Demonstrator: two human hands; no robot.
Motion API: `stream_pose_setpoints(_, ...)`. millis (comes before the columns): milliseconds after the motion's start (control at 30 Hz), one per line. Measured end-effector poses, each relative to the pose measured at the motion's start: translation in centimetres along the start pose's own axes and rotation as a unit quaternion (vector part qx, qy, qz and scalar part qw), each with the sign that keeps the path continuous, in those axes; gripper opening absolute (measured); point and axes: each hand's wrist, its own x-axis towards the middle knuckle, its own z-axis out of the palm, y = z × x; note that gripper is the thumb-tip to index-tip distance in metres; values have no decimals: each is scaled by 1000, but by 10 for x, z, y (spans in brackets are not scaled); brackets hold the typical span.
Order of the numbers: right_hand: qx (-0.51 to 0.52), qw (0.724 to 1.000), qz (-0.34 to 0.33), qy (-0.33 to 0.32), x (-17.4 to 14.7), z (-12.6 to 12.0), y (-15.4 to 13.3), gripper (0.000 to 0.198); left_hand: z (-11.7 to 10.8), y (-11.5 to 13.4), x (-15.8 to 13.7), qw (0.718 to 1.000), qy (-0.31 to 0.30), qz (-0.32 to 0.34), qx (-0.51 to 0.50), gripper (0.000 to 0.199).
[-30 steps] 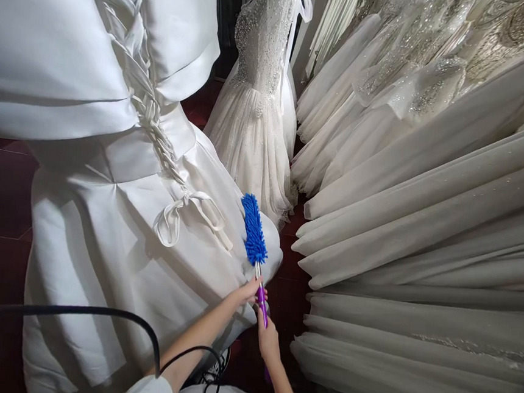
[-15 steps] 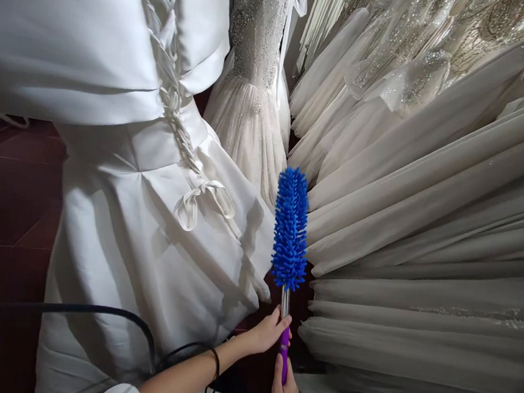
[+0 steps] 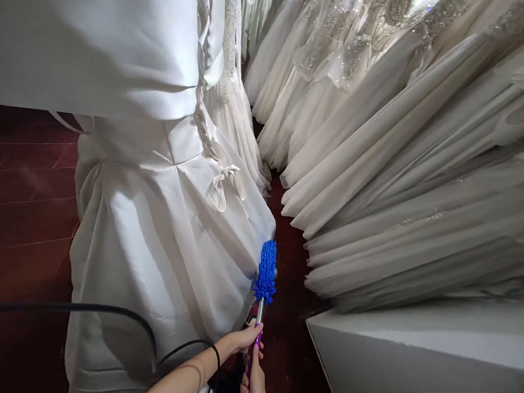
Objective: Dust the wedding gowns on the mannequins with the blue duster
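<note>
Both my hands are closed around a duster with a fluffy blue head, a short metal shaft and a purple handle. My left hand grips the upper part of the handle, just under the shaft. Lower down, my right hand wraps the handle near its end. The blue head points away from me and overlaps the lower right edge of a white satin gown in view; whether it touches the fabric I cannot tell. A braided lacing ending in a bow runs down the gown.
A row of pale tulle and beaded gowns hangs along the right. Below them juts a white platform with a sharp corner. Dark red floor tiles show at the left and between the gowns. A black cable loops near my left arm.
My hands and the duster have moved down and a little left, the blue head now lower by the gown's edge. The view has shifted, showing more of the white platform at right.
</note>
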Motion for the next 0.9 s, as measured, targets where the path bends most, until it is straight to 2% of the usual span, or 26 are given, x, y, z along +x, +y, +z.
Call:
stream_pose_setpoints(67,54,998,31,3,-12,5,18,62,0,-16,-8,1000,-15,-2,17,45)
stream_pose_setpoints(133,66,997,-1,26,-25,6,22,61,4,-14,-21,999,-30,26,32,49)
stream_pose_setpoints(233,56,989,-125,63,-45,4,3,60,15,17,-52,990,-59,124,38,59)
stream_pose_setpoints(333,41,966,-249,57,-64,6,-30,62,22,59,-96,963,-70,261,13,58)
stream_pose_setpoints(400,28,953,-298,44,-73,12,-46,62,19,79,-123,944,-51,325,-6,53)
stream_pose_setpoints(467,10,948,-317,25,-76,19,-49,62,10,83,-137,937,-25,346,-29,51)
stream_pose_setpoints(567,-19,961,-277,-8,-67,31,-28,67,-9,57,-126,953,20,299,-49,56)
stream_pose_setpoints(667,-32,979,-201,-8,-47,33,17,74,-20,5,-89,977,79,197,-18,60)
stream_pose_setpoints(733,-29,984,-176,6,-32,26,51,75,-18,-31,-64,986,100,132,6,57)
stream_pose_setpoints(833,-34,990,-136,28,-13,6,96,76,-3,-76,-39,996,72,56,15,54)
stream_pose_setpoints(900,-40,993,-100,40,-8,-9,117,79,10,-97,-33,999,38,31,11,56)
